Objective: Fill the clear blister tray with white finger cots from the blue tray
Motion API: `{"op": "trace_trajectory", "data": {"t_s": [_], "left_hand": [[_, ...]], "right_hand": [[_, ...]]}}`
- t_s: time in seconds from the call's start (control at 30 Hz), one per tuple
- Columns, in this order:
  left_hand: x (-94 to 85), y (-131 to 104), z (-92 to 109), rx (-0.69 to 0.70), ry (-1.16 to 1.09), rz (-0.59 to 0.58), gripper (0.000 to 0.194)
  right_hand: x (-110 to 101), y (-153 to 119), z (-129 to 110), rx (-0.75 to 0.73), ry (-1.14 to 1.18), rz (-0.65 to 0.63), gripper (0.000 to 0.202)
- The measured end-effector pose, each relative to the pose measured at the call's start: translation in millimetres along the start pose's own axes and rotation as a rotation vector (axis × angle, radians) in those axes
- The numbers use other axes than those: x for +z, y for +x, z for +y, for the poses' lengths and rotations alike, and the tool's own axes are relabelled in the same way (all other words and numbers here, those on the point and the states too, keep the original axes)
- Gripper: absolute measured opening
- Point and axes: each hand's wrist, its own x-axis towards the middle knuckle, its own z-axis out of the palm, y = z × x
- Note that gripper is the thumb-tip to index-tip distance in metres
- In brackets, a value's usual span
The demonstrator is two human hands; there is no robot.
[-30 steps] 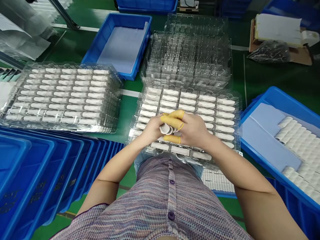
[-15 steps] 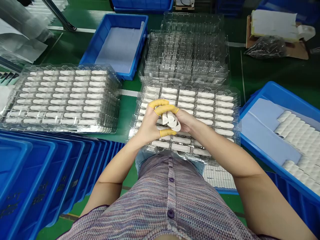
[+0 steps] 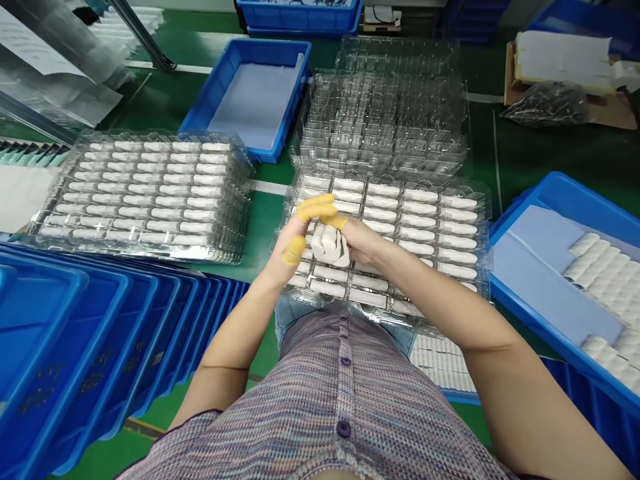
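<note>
the left hand (image 3: 287,243) drew its thumb (image 3: 294,251) away from white pieces (image 3: 330,245).

1. green floor (image 3: 113,460) shows at lower left, crossed by a brownish line (image 3: 143,428).
2. a glossy green surface (image 3: 530,153) bears white lines (image 3: 270,187).
3. a dark metal post (image 3: 143,33) slants at upper left.

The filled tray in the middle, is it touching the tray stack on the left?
Apart. The head view shows a strip of green surface between the filled tray and the tray stack.
</note>
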Motion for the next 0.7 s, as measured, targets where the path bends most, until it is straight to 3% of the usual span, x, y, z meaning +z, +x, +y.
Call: {"op": "trace_trajectory", "data": {"t_s": [0.1,0.17,0.23,0.33,0.47,0.6,0.7], "left_hand": [[-5.3,-10,-12,-0.281,-0.109,0.093,0.074],[-2.1,-17,-18,-0.458,-0.093,-0.006,0.081],[5.5,-22,-23,-0.549,-0.118,-0.107,0.080],[15.4,-26,-28,-0.597,-0.291,-0.122,0.067],[14.3,-25,-34,-0.620,-0.479,0.094,0.063],[9.6,-19,-34,-0.541,-0.548,0.306,0.061],[9.6,-17,-31,-0.516,-0.543,0.361,0.058]], "right_hand": [[-7,-13,-6,-0.162,-0.456,0.028,0.035],[-9,-22,-8,-0.246,-0.763,0.037,0.033],[-8,-28,-7,-0.285,-0.903,0.078,0.032],[-10,-33,-4,-0.348,-0.765,0.174,0.030],[-20,-38,4,-0.299,-0.500,0.215,0.034],[-20,-39,15,-0.129,-0.276,0.060,0.033],[-12,-37,17,-0.053,-0.029,-0.025,0.038]]}}
